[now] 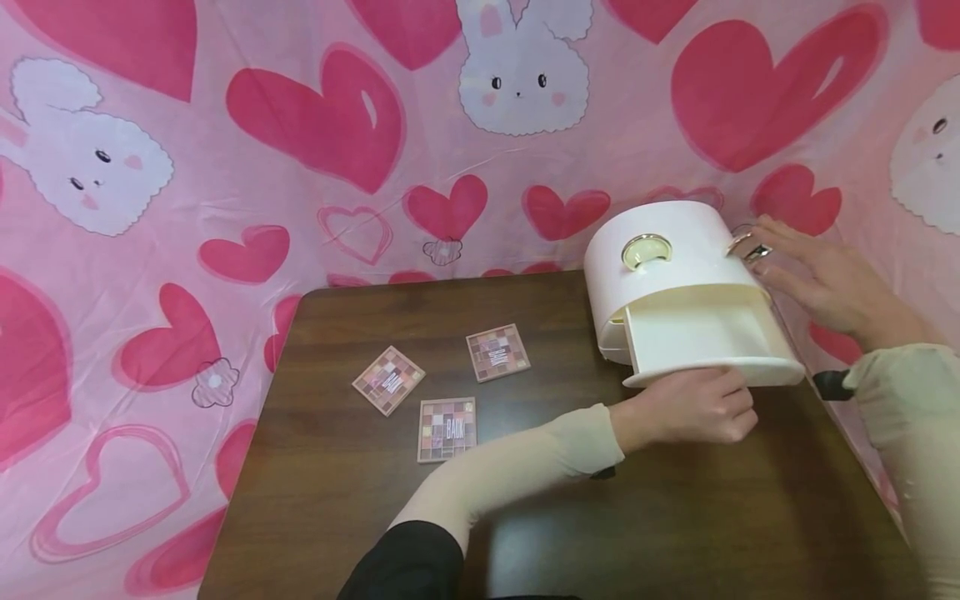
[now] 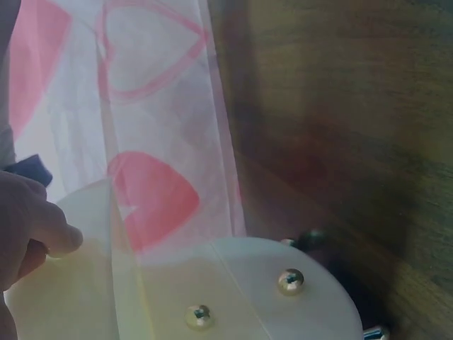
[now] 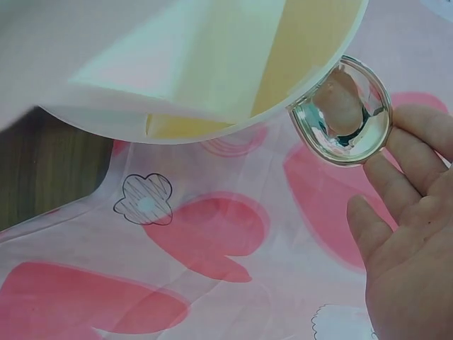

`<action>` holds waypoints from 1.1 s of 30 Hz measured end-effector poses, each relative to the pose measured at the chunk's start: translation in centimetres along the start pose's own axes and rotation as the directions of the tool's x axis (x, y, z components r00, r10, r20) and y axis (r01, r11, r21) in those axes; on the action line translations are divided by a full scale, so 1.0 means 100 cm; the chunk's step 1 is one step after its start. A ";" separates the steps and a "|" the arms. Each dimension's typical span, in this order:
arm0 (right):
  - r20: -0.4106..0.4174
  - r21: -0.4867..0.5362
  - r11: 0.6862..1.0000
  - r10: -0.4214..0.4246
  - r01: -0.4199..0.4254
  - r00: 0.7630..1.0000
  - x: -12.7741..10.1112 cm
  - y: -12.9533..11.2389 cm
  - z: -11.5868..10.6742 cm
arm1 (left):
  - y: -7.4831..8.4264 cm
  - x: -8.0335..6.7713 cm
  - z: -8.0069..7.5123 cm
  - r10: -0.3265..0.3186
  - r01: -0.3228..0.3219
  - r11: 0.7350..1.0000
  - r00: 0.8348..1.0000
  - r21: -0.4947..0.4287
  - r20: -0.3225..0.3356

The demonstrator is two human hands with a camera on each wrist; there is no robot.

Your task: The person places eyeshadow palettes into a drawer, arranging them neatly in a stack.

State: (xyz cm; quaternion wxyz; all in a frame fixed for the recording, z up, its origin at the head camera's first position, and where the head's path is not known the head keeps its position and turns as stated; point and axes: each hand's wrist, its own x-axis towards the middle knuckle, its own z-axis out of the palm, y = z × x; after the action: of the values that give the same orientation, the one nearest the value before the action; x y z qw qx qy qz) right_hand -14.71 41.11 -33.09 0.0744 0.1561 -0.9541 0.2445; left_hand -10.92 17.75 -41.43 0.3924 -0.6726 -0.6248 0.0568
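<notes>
A white, rounded storage box (image 1: 660, 242) stands at the table's back right, with a gold-rimmed half-round handle (image 1: 647, 251) on its top. Its drawer (image 1: 697, 329) is pulled out toward me, and the inside looks bare. My left hand (image 1: 693, 406) grips the drawer's front edge with curled fingers; in the left wrist view, the left hand (image 2: 32, 234) shows at the left edge. At the box's right side, my right hand (image 1: 821, 275) has its fingers extended. In the right wrist view, the right hand's (image 3: 414, 219) fingertips touch a shiny gold half-round handle (image 3: 343, 110).
Three square makeup palettes, one at left (image 1: 388, 381), one behind (image 1: 498, 352) and one nearer me (image 1: 447, 429), lie on the brown wooden table (image 1: 322, 500). Round gold knobs (image 2: 291, 282) stick out from the white box front. A pink heart-patterned cloth (image 1: 315, 150) hangs behind.
</notes>
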 end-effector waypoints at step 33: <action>0.052 -0.071 0.993 0.096 -0.092 0.994 0.002 -0.007 0.000 | 0.013 0.002 0.000 0.032 -0.032 0.999 0.999 0.017 0.018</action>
State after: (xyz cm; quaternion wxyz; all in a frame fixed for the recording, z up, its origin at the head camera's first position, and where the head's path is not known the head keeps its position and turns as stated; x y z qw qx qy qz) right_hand -14.70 40.50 -32.69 0.0419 0.1151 -0.9699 0.2105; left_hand -9.85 18.02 -42.12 0.3918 -0.6786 -0.6168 0.0744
